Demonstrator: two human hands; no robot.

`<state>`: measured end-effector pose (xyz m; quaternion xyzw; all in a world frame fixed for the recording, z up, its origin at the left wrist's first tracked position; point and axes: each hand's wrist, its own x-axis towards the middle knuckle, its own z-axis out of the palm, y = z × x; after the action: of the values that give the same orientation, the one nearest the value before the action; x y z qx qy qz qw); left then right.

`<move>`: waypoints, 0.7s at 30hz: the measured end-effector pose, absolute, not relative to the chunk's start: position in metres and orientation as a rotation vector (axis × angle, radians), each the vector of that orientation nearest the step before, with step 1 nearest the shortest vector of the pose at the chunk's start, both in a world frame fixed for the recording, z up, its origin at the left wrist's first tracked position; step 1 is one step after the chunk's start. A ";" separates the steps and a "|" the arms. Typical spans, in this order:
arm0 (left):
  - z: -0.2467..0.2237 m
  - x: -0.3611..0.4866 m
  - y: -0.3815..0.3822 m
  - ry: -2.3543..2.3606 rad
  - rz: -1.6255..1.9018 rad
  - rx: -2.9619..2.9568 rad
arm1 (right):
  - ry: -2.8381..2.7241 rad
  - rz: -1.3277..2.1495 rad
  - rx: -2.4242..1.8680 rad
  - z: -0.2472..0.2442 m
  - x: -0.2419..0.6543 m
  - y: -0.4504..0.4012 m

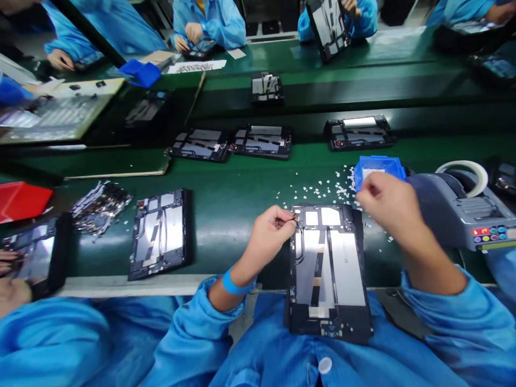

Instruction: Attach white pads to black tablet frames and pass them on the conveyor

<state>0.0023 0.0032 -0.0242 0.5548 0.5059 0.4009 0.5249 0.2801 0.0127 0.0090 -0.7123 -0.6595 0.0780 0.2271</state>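
An opened tablet [347, 269] with bare silver battery panels and thin black cables lies in front of me, its near end over my lap. At its far left corner, my left hand [269, 235] is closed in a pinch on something small and dark that I cannot make out. My right hand [389, 204] is raised beyond the tablet's far right corner, fingers closed in front of a blue bin [381, 164]. What those fingers hold, if anything, is hidden. White pieces show inside the bin, and small white bits [322, 188] are scattered on the green bench beside it.
A grey tape dispenser [459, 204] stands at the right. Another opened tablet [161, 236] and a pile of small flex parts [101, 208] lie at left, near a red bin [22, 201]. Further tablets [262, 141] rest along the line. Co-workers in blue sit opposite and at left.
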 end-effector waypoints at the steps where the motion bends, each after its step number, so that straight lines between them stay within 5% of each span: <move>1: -0.023 -0.001 0.002 1.205 0.944 1.347 | -1.777 0.137 -2.118 0.011 0.299 0.012; 4: -0.018 -0.014 0.000 1.199 0.868 1.493 | -1.788 0.094 -2.197 0.016 0.321 0.005; 10: -0.019 -0.036 0.017 1.296 0.903 2.163 | -2.011 0.741 -1.726 0.025 0.235 0.006; 21: -0.030 -0.032 0.022 1.010 0.750 2.752 | -2.186 0.738 -1.929 0.015 0.184 0.038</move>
<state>-0.0319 0.0217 -0.0302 0.9080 0.3332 0.2475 0.0579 0.1837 0.0376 0.0155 -0.6401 -0.7252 0.2447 0.0669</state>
